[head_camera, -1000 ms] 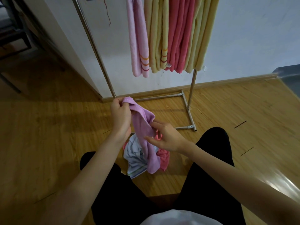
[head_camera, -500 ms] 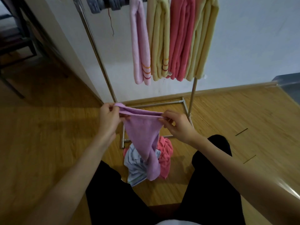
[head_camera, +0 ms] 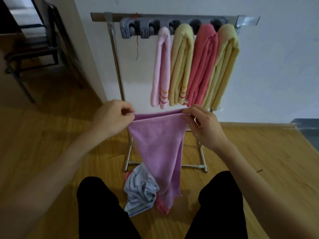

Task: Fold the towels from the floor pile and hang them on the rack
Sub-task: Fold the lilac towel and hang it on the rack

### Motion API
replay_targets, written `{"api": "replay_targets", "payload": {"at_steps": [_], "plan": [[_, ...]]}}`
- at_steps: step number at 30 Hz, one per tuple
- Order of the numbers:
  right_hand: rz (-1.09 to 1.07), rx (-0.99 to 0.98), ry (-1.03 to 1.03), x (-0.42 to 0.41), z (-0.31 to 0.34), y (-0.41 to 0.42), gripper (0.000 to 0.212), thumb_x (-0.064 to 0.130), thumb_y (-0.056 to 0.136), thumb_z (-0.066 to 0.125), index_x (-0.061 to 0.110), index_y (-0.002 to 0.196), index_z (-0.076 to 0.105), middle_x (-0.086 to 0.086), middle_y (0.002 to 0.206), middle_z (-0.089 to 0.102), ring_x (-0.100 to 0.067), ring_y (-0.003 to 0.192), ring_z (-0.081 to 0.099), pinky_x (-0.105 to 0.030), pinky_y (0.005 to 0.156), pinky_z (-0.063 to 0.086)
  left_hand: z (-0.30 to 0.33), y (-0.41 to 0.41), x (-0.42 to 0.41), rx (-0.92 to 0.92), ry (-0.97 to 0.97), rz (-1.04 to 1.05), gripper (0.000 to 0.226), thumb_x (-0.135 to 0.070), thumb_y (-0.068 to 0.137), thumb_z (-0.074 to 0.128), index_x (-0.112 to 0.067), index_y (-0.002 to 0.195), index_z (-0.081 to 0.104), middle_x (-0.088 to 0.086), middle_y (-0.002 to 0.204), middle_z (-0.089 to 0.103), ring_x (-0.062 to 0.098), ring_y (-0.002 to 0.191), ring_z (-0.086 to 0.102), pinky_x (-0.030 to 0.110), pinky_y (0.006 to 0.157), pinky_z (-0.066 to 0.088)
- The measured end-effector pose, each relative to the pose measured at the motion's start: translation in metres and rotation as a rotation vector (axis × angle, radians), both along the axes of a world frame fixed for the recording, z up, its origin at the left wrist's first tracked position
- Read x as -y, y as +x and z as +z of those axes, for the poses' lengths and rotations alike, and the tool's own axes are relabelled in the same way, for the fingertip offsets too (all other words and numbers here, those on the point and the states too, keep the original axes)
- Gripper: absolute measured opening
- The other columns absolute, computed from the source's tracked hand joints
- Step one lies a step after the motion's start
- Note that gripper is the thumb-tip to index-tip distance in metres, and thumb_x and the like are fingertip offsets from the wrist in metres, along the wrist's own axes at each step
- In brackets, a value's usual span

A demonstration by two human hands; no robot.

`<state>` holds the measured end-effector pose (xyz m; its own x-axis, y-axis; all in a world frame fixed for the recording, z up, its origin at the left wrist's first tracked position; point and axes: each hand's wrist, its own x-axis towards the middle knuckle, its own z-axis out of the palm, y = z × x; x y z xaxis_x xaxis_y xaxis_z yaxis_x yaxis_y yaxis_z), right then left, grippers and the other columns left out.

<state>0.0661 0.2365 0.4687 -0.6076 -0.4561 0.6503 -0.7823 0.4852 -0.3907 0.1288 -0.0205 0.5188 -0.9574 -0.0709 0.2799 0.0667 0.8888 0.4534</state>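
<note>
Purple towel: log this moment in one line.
left hand: pinches corner | right hand: pinches corner | purple towel: stretched, hanging | rack: four towels hung

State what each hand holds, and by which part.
Left hand and right hand pinch the purple towel at its two top corners.

A purple towel [head_camera: 160, 145] hangs stretched by its top corners. Four folded towels [head_camera: 193, 66] drape the rack [head_camera: 114, 49]. A crumpled pile [head_camera: 141, 190] lies on the floor.

Four folded towels [head_camera: 193, 66] on the rack [head_camera: 114, 49], one purple towel [head_camera: 158, 149], two hands [head_camera: 114, 116].
</note>
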Motion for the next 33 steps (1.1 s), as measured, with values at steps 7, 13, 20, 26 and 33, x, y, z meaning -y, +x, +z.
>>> {"api": "replay_targets", "payload": {"at_steps": [7, 13, 20, 26, 33], "plan": [[-0.052, 0.007, 0.037, -0.008, 0.009, -0.014, 0.015, 0.005, 0.091, 0.054, 0.007, 0.1, 0.066, 0.003, 0.091, 0.059, -0.006, 0.072, 0.049, -0.026, 0.062, 0.045, 0.005, 0.0, -0.018, -0.383, 0.168, 0.065, 0.009, -0.012, 0.087, 0.062, -0.014, 0.086, 0.07, -0.004, 0.076, 0.063, 0.007, 0.069, 0.059, 0.015, 0.059, 0.045], [-0.009, 0.117, -0.036, -0.007, 0.014, -0.012, 0.014, -0.002, 0.089, 0.058, 0.006, 0.093, 0.068, -0.001, 0.091, 0.062, -0.011, 0.074, 0.056, -0.02, 0.064, 0.045, -0.009, -0.01, -0.017, -0.256, 0.136, 0.081, 0.011, -0.007, 0.086, 0.064, -0.015, 0.084, 0.07, -0.004, 0.074, 0.063, 0.006, 0.066, 0.058, 0.015, 0.055, 0.042], [0.046, 0.261, -0.08, -0.009, 0.021, -0.009, 0.012, -0.001, 0.088, 0.06, 0.007, 0.09, 0.069, 0.001, 0.083, 0.063, -0.01, 0.073, 0.056, -0.015, 0.064, 0.044, -0.009, -0.015, -0.014, -0.149, 0.185, 0.095, 0.02, -0.004, 0.088, 0.058, -0.019, 0.079, 0.067, -0.005, 0.073, 0.062, 0.01, 0.071, 0.06, 0.018, 0.058, 0.046], [-0.046, 0.134, -0.081, -0.008, 0.014, -0.015, 0.016, -0.004, 0.084, 0.06, 0.006, 0.092, 0.07, 0.0, 0.081, 0.064, -0.01, 0.071, 0.058, -0.026, 0.064, 0.05, 0.008, -0.014, -0.019, -0.088, 0.214, 0.026, 0.033, 0.005, 0.084, 0.051, -0.023, 0.07, 0.065, -0.005, 0.073, 0.063, 0.012, 0.073, 0.06, 0.027, 0.063, 0.053], [-0.103, 0.069, -0.208, -0.007, 0.018, -0.015, 0.023, -0.008, 0.077, 0.062, 0.009, 0.089, 0.072, 0.003, 0.081, 0.065, -0.011, 0.07, 0.058, -0.015, 0.064, 0.05, 0.019, -0.013, -0.029, 0.193, 0.328, -0.087, 0.023, 0.003, 0.083, 0.054, -0.018, 0.08, 0.064, 0.005, 0.081, 0.064, 0.02, 0.081, 0.062, 0.036, 0.074, 0.055]]}}
